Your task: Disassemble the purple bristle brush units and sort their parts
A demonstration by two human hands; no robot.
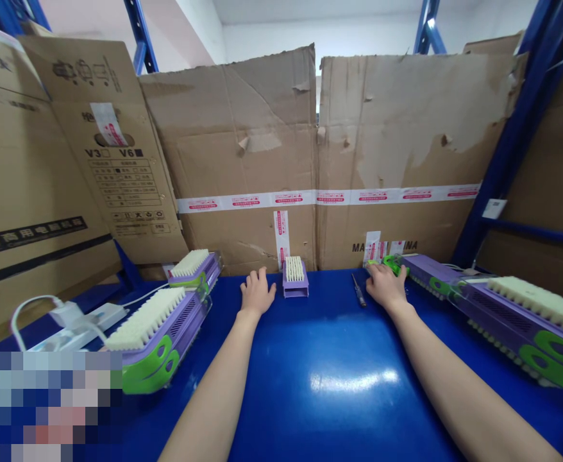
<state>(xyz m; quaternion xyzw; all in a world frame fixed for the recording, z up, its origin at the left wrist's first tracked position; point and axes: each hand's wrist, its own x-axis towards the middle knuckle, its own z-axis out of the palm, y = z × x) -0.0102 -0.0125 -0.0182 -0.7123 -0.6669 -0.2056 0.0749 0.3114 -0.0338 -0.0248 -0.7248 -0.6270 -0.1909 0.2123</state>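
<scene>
My left hand (257,293) rests on the blue tabletop with its fingers apart and nothing in it. Just right of it stands a small purple block with cream bristle-like rows on top (295,276). At the back right, my right hand (386,287) reaches with spread fingers to bright green parts (395,263); whether its fingertips touch them is hard to tell. A thin screwdriver-like tool (359,290) lies left of that hand. Beside these parts, a row of purple-and-green units with cream bristle tops (507,314) runs to the right.
More such purple-and-green units (159,337) stand at left. Behind them, a white power strip (86,327) holds a plugged-in adapter and cable. Cardboard sheets (243,154) wall off the back, and a printed carton (103,147) leans at left. Blue rack posts (517,128) frame the table (320,417).
</scene>
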